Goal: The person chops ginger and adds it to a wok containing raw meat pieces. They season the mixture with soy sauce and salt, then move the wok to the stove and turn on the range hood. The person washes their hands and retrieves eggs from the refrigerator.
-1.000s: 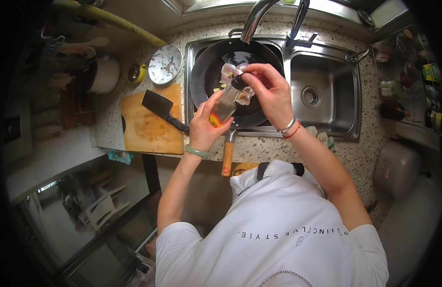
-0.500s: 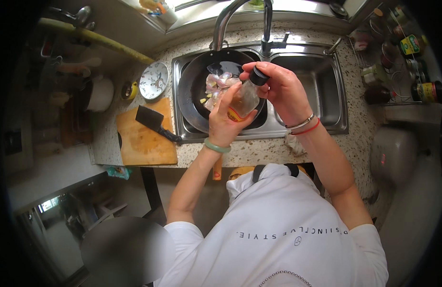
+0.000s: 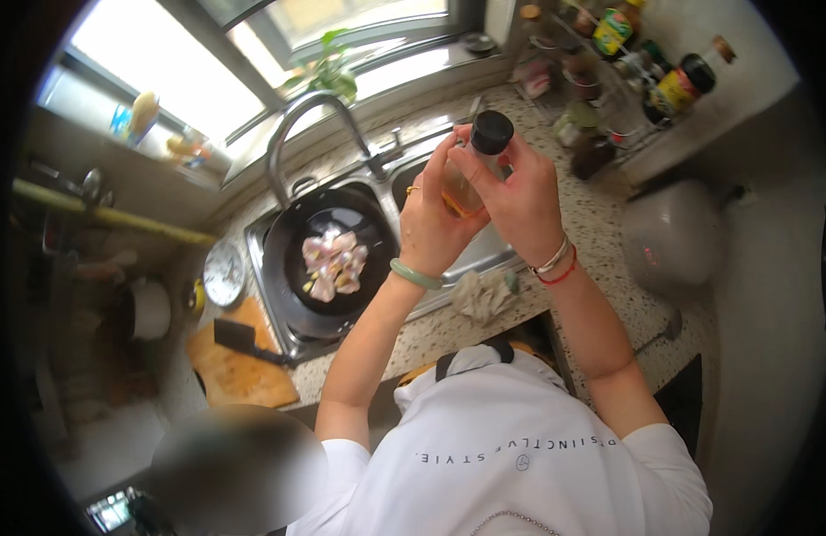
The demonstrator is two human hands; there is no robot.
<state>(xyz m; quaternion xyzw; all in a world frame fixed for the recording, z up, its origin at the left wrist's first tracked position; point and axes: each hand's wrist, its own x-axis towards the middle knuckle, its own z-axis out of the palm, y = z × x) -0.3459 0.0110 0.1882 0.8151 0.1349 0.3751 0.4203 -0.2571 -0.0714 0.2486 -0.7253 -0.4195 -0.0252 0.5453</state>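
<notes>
Both my hands hold a clear bottle (image 3: pixel 460 194) with a black cap (image 3: pixel 492 133) and amber liquid low inside. My left hand (image 3: pixel 431 219) wraps the bottle's body. My right hand (image 3: pixel 527 196) is closed around its upper part, just below the cap. The bottle is raised over the right sink basin, its cap on and tilted up toward me. To its left, a dark wok (image 3: pixel 377 234) rests in the left basin. Pale pinkish meat pieces (image 3: pixel 334 261) lie in the wok, with small yellowish bits among them. My fingers hide much of the bottle.
A cleaver (image 3: pixel 243 339) lies on a wooden cutting board (image 3: pixel 261 384) at the left, near a patterned bowl (image 3: pixel 224 272). The faucet (image 3: pixel 279 147) arches behind the wok. A crumpled cloth (image 3: pixel 484 297) sits on the counter's front edge. Jars fill a rack (image 3: pixel 623 134) at the far right.
My hands have carried the bottle from over the wok to the right. The right hand has moved from the cap to the bottle's upper part. The whole view has turned toward the right.
</notes>
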